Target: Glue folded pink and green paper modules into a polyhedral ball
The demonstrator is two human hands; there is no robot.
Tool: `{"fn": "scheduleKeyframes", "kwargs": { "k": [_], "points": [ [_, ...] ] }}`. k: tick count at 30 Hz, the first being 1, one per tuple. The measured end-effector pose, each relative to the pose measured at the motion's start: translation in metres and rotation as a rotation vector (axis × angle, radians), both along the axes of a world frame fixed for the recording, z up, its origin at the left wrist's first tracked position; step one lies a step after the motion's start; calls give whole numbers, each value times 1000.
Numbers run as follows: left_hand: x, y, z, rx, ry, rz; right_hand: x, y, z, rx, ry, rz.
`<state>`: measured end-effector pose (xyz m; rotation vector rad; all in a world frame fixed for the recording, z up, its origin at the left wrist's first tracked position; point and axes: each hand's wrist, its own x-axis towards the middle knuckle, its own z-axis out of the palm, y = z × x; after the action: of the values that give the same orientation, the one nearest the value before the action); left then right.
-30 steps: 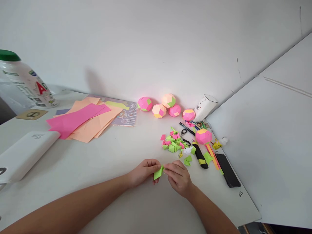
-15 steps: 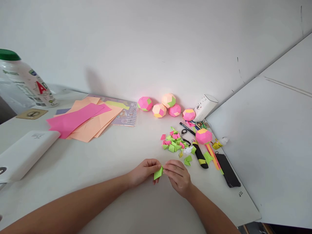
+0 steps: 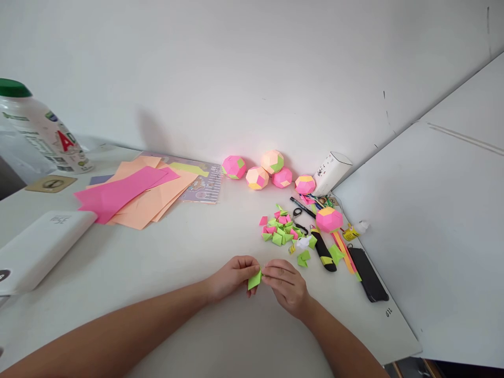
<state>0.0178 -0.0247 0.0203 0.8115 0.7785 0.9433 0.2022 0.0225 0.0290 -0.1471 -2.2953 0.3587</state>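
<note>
My left hand pinches a small folded green paper piece between thumb and fingers, low over the desk. From the other side my right hand closes its fingertips on the right edge of that same piece. Beyond the hands lies a pile of folded green and pink paper pieces. Nearer to the right hand sits another folded green piece, apart from the pile. A small glue bottle with a white cap lies at the pile's near edge.
Several paper balls stand along the wall. To the right lie a utility knife, a black case and a yellow glue bottle. Pink and peach sheets, a power bank and a bottle occupy the left.
The right fingertips have shifted slightly left along the green piece, and the piece has turned a little. The left hand keeps its hold. Things on the desk stay put.
</note>
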Motion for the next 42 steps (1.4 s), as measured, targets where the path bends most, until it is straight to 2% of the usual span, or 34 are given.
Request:
{"fn": "scheduleKeyframes", "kwargs": {
  "k": [19, 29, 32, 36, 42],
  "points": [
    [0, 1, -6, -25, -88, 53, -2, -2, 3, 9, 1, 24],
    [0, 0, -2, -41, -88, 56, 0, -3, 5, -12, -5, 52],
    [0, 1, -4, -33, -110, 57, -2, -6, 12, -127, 45, 66],
    [-1, 1, -5, -31, -145, 62, -3, -5, 19, -428, 138, 50],
    [-3, 0, -1, 17, -197, 10, 2, 0, 9, -897, 175, 21]
  ]
}}
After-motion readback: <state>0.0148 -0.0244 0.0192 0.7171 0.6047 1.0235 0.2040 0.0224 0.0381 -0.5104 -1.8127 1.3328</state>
